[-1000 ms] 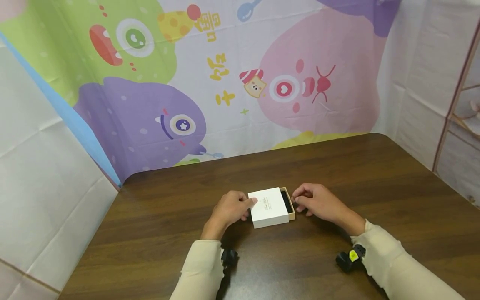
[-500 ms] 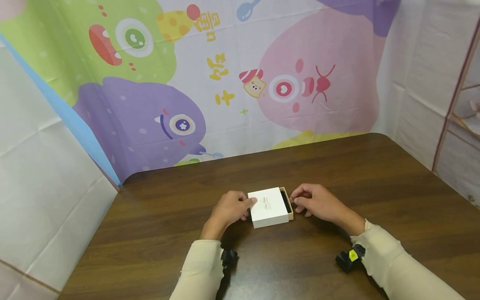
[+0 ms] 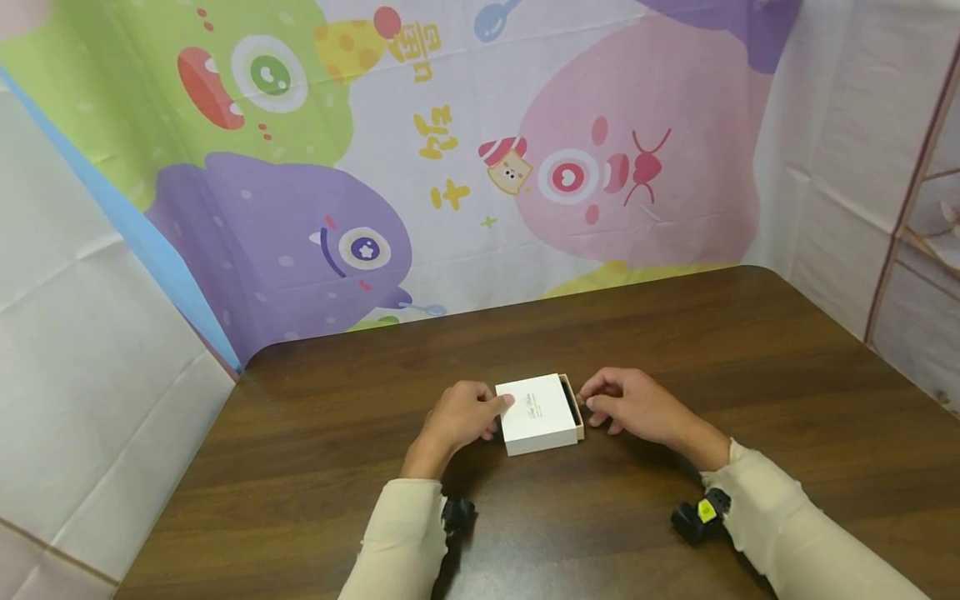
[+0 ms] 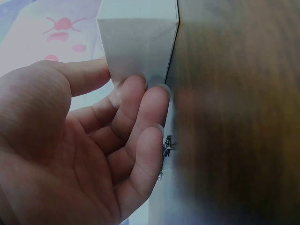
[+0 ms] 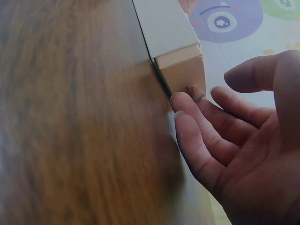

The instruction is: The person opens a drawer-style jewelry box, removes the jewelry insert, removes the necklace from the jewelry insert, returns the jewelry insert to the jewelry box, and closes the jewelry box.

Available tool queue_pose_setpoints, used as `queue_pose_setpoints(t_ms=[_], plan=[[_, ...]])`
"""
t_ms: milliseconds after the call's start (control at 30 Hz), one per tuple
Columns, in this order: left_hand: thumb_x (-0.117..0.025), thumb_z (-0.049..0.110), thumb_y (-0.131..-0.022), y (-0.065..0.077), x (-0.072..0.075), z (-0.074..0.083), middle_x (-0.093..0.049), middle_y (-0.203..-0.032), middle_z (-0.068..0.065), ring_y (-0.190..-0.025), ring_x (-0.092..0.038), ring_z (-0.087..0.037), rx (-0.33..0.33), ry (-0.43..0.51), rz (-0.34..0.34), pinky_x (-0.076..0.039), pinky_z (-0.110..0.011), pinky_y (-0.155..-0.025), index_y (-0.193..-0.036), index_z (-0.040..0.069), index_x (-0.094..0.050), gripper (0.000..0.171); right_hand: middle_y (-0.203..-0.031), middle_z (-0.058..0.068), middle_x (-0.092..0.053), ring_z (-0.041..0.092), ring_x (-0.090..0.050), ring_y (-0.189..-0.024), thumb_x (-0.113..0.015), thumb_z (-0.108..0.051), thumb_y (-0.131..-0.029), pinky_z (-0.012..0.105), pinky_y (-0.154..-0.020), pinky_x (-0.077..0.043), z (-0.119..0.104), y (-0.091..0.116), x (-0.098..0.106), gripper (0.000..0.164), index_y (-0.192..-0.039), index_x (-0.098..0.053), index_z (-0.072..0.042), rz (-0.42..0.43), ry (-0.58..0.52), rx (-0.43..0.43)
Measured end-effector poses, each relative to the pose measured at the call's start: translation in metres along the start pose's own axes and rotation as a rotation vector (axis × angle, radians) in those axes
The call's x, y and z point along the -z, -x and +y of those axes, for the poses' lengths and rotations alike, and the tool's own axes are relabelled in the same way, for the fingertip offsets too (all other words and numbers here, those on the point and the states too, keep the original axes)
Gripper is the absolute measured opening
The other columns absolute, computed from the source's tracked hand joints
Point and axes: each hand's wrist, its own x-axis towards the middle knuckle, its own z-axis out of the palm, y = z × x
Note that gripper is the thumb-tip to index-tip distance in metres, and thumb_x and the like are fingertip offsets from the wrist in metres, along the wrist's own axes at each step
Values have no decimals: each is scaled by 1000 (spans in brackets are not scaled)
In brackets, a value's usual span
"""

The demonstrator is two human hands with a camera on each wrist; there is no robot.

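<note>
A small white sliding box (image 3: pixel 534 415) with printed lettering lies flat on the table. Its tan inner drawer (image 3: pixel 581 429) sticks out a little at the right end, with a narrow dark strip of the inside showing. At the left end my left hand (image 3: pixel 467 417) holds the white sleeve, thumb on top and bent fingers against the end face (image 4: pixel 138 47). My right hand (image 3: pixel 637 404) is at the drawer's front (image 5: pixel 183 75), fingertips touching it beside a small brown pull tab (image 5: pixel 194 93). The right thumb stands apart from the box.
The brown wooden table (image 3: pixel 315 467) extends around the box. A cartoon-printed cloth (image 3: pixel 465 150) hangs along the back edge, and pale panels (image 3: pixel 82 292) stand at the sides. Each sleeve carries a black wrist camera (image 3: pixel 459 515).
The drawer has slid slightly left into the white sleeve, narrowing the dark strip. My right fingers have shifted left with it, while my left hand stays in place.
</note>
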Motion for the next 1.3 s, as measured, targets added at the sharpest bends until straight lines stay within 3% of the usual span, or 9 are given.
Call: queue_pose_setpoints(t_ms=[367, 667, 1300], plan=[[-67, 35, -97, 0, 0, 1, -65, -69, -4, -64, -65, -16, -9, 1, 5, -48, -34, -62, -80, 7, -65, 33, -104, 13, -70, 24, -69, -83, -59, -8, -100, 37, -65, -56, 1, 0, 0, 17, -112, -64, 2, -25, 7, 12], [-67, 34, -98, 0, -1, 0, -65, -69, -4, -62, -66, -16, -31, 0, 13, -49, -33, -61, -79, 6, -64, 33, -102, 13, -70, 24, -68, -78, -59, -7, -99, 38, -54, -54, 5, -1, 0, 15, -110, -65, 0, -40, -1, 18], [-66, 33, -98, -1, -1, 0, -66, -70, -5, -63, -66, -16, -25, 5, 11, -49, -33, -61, -80, 6, -63, 32, -101, 16, -70, 26, -70, -78, -59, -7, -99, 39, -57, -56, 1, 1, -1, 18, -113, -63, 3, -66, -60, 13]])
